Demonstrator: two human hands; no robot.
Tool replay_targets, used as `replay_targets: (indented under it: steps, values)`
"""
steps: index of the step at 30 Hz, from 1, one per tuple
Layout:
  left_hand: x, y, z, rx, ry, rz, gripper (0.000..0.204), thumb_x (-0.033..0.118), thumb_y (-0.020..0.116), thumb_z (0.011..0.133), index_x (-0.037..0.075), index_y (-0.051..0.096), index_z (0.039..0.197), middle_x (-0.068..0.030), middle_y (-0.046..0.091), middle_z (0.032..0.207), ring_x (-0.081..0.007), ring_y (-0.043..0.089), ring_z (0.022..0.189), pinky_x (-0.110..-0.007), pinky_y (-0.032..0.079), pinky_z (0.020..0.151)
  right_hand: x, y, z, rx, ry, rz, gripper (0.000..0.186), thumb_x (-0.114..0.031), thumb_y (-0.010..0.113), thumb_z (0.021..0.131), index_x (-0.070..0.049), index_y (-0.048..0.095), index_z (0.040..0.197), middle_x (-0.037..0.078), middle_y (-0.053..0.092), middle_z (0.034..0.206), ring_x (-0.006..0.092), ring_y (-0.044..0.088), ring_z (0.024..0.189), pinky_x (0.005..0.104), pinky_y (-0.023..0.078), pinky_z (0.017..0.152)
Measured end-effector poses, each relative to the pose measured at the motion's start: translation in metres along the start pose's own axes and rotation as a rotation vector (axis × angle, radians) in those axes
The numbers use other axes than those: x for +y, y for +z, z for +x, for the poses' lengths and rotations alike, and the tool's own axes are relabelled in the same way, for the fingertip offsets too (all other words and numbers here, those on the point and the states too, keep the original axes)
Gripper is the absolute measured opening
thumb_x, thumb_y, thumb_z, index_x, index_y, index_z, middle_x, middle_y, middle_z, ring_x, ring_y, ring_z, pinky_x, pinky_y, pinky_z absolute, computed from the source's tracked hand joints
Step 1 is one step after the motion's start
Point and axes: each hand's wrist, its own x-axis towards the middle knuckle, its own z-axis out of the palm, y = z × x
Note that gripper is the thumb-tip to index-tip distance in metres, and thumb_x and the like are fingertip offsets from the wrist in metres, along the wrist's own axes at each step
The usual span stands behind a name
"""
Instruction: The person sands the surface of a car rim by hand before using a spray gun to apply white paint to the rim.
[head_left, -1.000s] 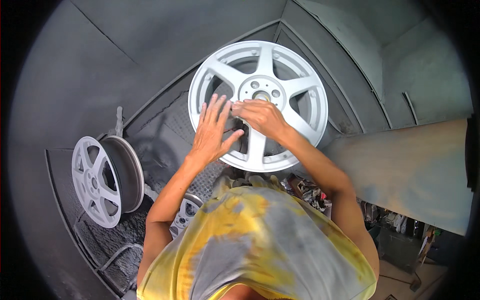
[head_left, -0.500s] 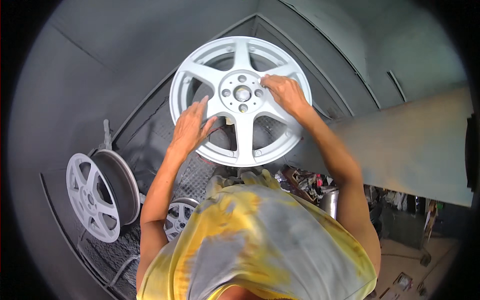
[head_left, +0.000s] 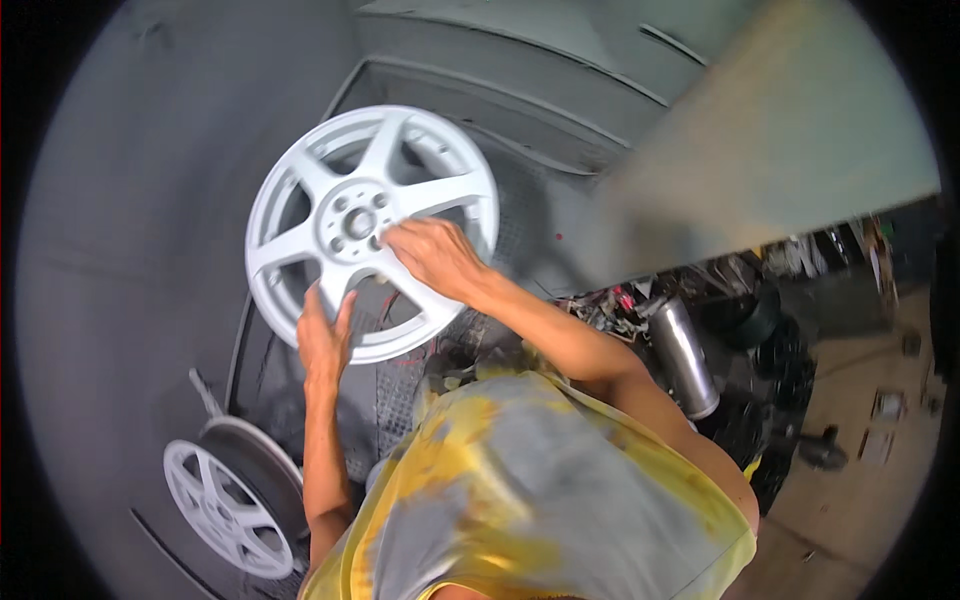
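A white six-spoke wheel rim is raised in front of me, face up, slightly blurred. My left hand is at its lower left, touching a spoke, with fingers extended and thumb apart. My right hand lies over the lower right of the hub, its fingers bent together at the bolt holes; whatever is at the fingertips is too small and blurred to make out.
A second white-faced rim stands on a coated stand at the lower left. Grey booth walls surround the work. A pale panel is at the right, with jumbled scrap and a metal cylinder beneath it.
The view has turned rightward, so the wheel appears farther left. My right hand has moved from the hub's upper right to its lower right; my left hand has slid toward the lower spokes.
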Motion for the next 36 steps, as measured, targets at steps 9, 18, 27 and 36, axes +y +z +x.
replay_targets:
  steps: [9, 18, 27, 36]
  values:
    - [0.011, 0.040, -0.002, 0.005, 0.398, 0.357, 0.062, 0.033, 0.051, 0.117, -0.005, 0.041, 0.165, -0.0261, 0.035, 0.175, -0.0433, 0.027, 0.165, -0.057, 0.020, 0.134, -0.004, -0.018, -0.047, -0.173, -0.021, 0.164, 0.005, -0.004, 0.068, 0.091, -0.003, 0.069, 0.096, 0.016, 0.074, 0.090, 0.0404, 0.075, 0.085, 0.0515, 0.059, 0.075]
    - [0.102, 0.093, -0.015, 0.025, 0.252, 0.400, 0.075, 0.048, 0.047, 0.117, -0.011, 0.042, 0.162, -0.0326, 0.033, 0.173, -0.0476, 0.027, 0.163, -0.054, 0.024, 0.133, 0.082, -0.232, -0.318, -0.154, 0.340, 0.098, 0.012, -0.013, 0.073, 0.099, -0.007, 0.078, 0.108, 0.012, 0.080, 0.105, 0.0310, 0.076, 0.099, 0.0455, 0.060, 0.090]
    - [0.246, 0.137, -0.123, 0.095, 0.383, -0.018, 0.036, 0.022, 0.058, 0.114, -0.008, 0.071, 0.129, -0.0272, 0.067, 0.141, -0.0439, 0.064, 0.132, -0.046, 0.049, 0.113, 0.369, -0.449, -0.578, 0.835, 1.337, 0.434, 0.021, 0.005, 0.063, 0.098, -0.003, 0.079, 0.110, 0.011, 0.078, 0.095, 0.0233, 0.075, 0.072, 0.0348, 0.061, 0.060]
    - [0.164, 0.213, -0.254, -0.406, 0.014, 0.079, 0.044, 0.035, 0.068, 0.107, -0.007, 0.076, 0.098, -0.0315, 0.070, 0.084, -0.0475, 0.073, 0.079, -0.053, 0.054, 0.072, 0.508, -0.578, -0.577, 1.249, 1.250, 0.580, 0.035, -0.020, 0.060, 0.104, -0.001, 0.068, 0.132, 0.021, 0.073, 0.126, 0.0347, 0.069, 0.119, 0.0466, 0.060, 0.087]
